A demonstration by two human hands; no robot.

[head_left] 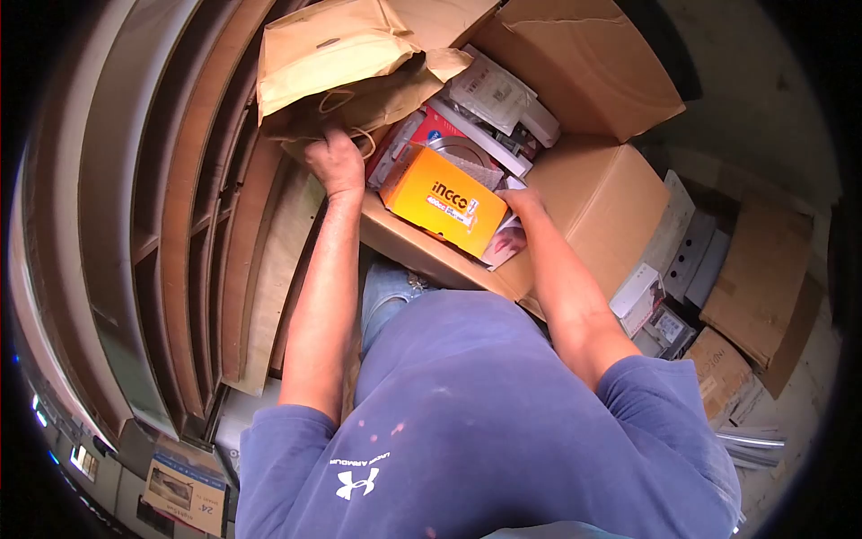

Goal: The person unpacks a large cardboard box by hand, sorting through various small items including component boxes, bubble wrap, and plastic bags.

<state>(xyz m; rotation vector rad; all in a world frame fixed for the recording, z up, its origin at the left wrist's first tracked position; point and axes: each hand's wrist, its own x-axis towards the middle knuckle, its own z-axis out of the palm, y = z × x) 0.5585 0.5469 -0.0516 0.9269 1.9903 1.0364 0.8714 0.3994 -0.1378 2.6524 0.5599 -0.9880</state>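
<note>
My left hand (336,165) is closed on the lower edge of a crumpled brown paper bag (337,63); its twisted handles hang by my fingers. The bag lies folded over the left side of an open cardboard box (584,202). At the right end of an orange INGCO box (449,205), my right hand (525,205) is closed, its fingertips partly hidden. A small carton with a printed face (507,242) sits below that hand. Behind the orange box are a red-and-white package (400,142), a round item in bubble wrap (462,153) and a plastic-wrapped packet (492,90).
Wooden panels (202,207) stand upright along the left. To the right are flattened cardboard (759,269), a brown carton (718,368), a white box (637,296) and metal tubes (750,445). A 24-inch product box (184,490) stands at the lower left.
</note>
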